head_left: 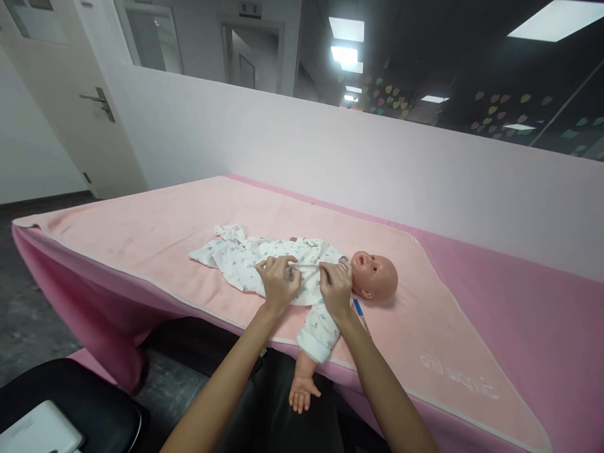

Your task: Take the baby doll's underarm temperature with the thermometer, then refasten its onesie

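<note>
A baby doll (pixel 375 277) lies on its back on a pink blanket (pixel 141 233), head to the right, dressed in a white printed romper (pixel 236 255). One doll arm (pixel 304 384) hangs over the blanket's near edge. My left hand (pixel 277 282) pinches the romper's front on the doll's chest. My right hand (pixel 336 286) grips the fabric just below the doll's chin. Both hands are closed on the cloth, a short stretch of it taut between them.
A blue pen (pixel 359 309) lies on the blanket beside the doll's neck. The blanket covers a pink table against a white partition wall (pixel 377 157). A black chair with a white object (pixel 40 431) stands at lower left. A door (pixel 75 94) is at far left.
</note>
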`<state>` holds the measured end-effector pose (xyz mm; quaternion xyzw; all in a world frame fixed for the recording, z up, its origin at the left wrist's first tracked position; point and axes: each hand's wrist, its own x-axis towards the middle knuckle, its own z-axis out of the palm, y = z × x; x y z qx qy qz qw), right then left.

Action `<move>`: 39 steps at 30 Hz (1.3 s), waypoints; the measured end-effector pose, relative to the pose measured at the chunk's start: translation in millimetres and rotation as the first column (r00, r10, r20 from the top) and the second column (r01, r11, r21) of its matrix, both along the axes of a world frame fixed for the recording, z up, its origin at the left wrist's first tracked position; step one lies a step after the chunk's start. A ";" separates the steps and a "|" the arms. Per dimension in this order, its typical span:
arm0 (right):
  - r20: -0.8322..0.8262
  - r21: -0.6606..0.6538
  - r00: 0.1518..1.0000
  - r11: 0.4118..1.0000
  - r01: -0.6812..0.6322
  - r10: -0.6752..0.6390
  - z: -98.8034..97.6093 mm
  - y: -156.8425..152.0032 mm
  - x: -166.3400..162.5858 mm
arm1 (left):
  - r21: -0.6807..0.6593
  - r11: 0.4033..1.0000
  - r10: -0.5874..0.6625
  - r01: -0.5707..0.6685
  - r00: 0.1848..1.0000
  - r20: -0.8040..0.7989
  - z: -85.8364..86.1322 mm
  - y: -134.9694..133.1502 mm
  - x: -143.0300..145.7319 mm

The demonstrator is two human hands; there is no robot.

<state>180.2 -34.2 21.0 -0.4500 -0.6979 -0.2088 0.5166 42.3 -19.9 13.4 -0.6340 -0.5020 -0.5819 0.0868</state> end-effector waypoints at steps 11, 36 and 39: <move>0.019 0.010 1.000 1.000 -0.006 0.006 -2.6 1.8 2.6 | -0.081 0.997 -0.011 0.010 1.000 -0.010 -0.9 -2.6 1.0; 0.167 -0.085 0.976 0.984 0.155 -0.139 1.2 -40.0 22.4 | -0.166 0.859 -0.502 0.485 0.861 -0.081 53.9 28.8 3.7; 0.131 -0.141 0.972 0.967 0.212 -0.194 -9.1 -74.7 41.1 | -0.414 0.649 -0.722 0.638 0.688 -0.071 57.8 53.6 8.0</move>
